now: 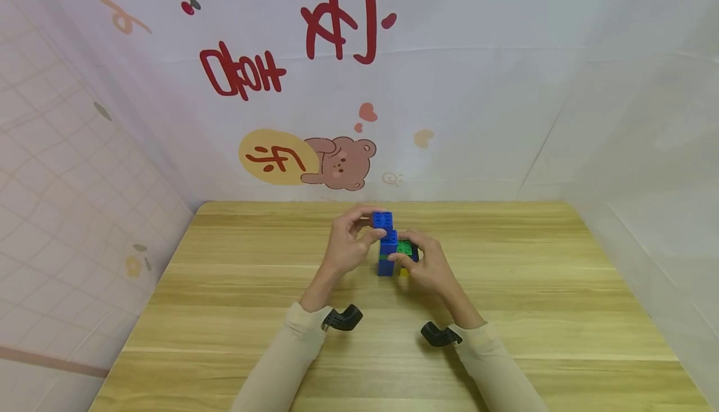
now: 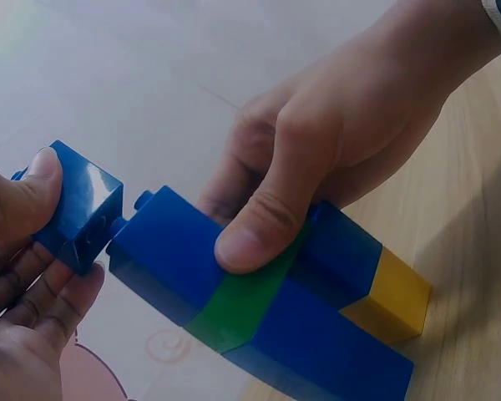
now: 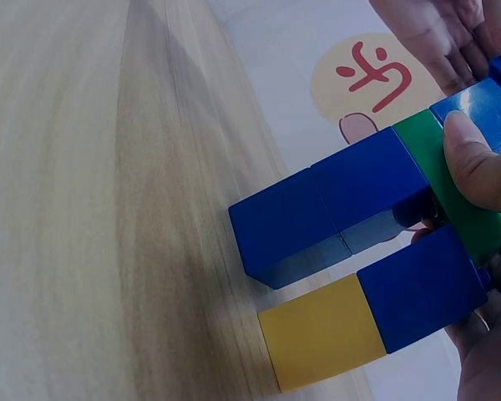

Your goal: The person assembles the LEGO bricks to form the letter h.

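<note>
My left hand [image 1: 347,246] pinches a blue building brick [image 2: 88,196] between thumb and fingers, at the top of a small brick structure. Part of the brick's underside faces the studs of the blue brick [image 2: 163,251] below; a narrow gap shows between them. My right hand [image 1: 429,265] grips the structure, its thumb pressing on that upper blue brick by the green brick [image 3: 438,159]. Under the green layer stand two legs: one of blue bricks [image 3: 330,213], the other a blue brick [image 3: 422,288] over a yellow brick [image 3: 321,338]. My right fingers are partly hidden behind the structure.
The structure stands on a wooden table [image 1: 224,287], towards its back edge. Behind it hangs a white printed sheet [image 1: 477,118] with a bear and red characters. A black wrist mount [image 1: 342,318] sticks out from the left sleeve, another black mount [image 1: 440,335] from the right.
</note>
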### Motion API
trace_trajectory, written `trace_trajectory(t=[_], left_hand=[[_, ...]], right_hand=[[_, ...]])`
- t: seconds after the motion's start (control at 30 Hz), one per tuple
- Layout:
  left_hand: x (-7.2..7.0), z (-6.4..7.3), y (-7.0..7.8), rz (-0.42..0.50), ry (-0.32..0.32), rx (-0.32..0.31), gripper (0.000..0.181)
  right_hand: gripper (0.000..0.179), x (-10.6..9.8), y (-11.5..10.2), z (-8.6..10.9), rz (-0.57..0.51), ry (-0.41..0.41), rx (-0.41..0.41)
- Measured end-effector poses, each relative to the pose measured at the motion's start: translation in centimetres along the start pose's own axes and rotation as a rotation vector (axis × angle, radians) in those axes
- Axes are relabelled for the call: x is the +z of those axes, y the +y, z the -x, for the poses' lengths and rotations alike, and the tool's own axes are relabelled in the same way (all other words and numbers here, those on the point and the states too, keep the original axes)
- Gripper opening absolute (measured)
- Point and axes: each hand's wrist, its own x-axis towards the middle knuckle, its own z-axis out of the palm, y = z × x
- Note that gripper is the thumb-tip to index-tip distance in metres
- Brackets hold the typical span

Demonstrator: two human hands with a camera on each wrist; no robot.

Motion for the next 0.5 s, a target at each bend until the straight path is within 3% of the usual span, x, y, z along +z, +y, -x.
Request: trace_trajectory(t=[0.5], left_hand=[[0.81,0.04,-0.41,-0.020,-0.013,0.017,0.031]], right_hand=[[0.033,-0.04,0.03,-0.01,0.003,0.007,-0.015]])
